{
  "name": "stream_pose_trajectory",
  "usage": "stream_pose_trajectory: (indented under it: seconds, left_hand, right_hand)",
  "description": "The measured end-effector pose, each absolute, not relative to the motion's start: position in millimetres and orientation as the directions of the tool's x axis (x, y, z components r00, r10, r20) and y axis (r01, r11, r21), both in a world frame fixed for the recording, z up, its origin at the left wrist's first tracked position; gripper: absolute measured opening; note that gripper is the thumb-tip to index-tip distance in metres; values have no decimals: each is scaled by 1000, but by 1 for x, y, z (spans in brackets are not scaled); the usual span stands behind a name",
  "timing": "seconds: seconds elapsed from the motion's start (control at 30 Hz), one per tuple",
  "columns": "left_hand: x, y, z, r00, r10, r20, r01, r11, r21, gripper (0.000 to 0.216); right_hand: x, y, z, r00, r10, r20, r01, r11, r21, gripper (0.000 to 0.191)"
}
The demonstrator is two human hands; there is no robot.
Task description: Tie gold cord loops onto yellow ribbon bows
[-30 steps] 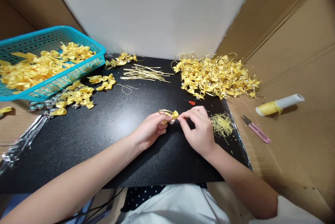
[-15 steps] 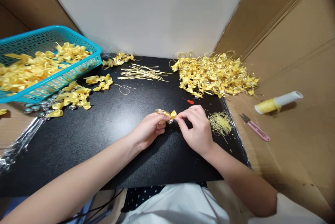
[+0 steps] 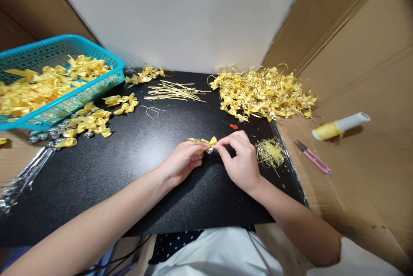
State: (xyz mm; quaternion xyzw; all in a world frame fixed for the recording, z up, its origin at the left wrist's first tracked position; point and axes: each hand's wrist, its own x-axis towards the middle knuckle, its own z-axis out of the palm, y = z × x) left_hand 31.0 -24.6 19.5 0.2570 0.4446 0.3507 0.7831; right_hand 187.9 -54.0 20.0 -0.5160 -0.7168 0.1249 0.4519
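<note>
Between my hands, over the front middle of the black table, is a yellow ribbon bow (image 3: 213, 141) with a small silver bell (image 3: 210, 150) under it and a gold cord loop (image 3: 195, 140) sticking out to the left. My left hand (image 3: 187, 157) pinches the bow's left side between thumb and fingers, which hide part of it. At the bow's right edge, my right hand (image 3: 240, 155) has its thumb and forefinger pressed together; whether they grip the ribbon or a thin cord there is too small to tell.
A blue basket (image 3: 64, 103) of yellow bows stands at the left, with loose bows and silver bells beside it. Gold cord pieces (image 3: 177, 91) lie at the back. A heap of finished-looking bows (image 3: 263, 93), thread scraps (image 3: 271, 152), pink snips (image 3: 312, 157) and a ribbon-wrapped tube (image 3: 342, 126) are at the right.
My left hand has tilted slightly, so the gold loop looks flatter. Both hands stay at the bow, and the whole view has shifted a little.
</note>
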Motion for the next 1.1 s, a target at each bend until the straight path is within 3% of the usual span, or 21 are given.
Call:
stream_pose_trajectory:
  seconds: [0.5,1.1]
  left_hand:
    - [31,-25,20,345,786,-512,-338,613,714,27]
    - [31,-25,21,357,763,-539,-286,638,715,24]
  right_hand:
    - [190,-53,21,-50,855,517,606,438,-665,14]
    - [195,-51,25,-227,825,518,651,524,-549,16]
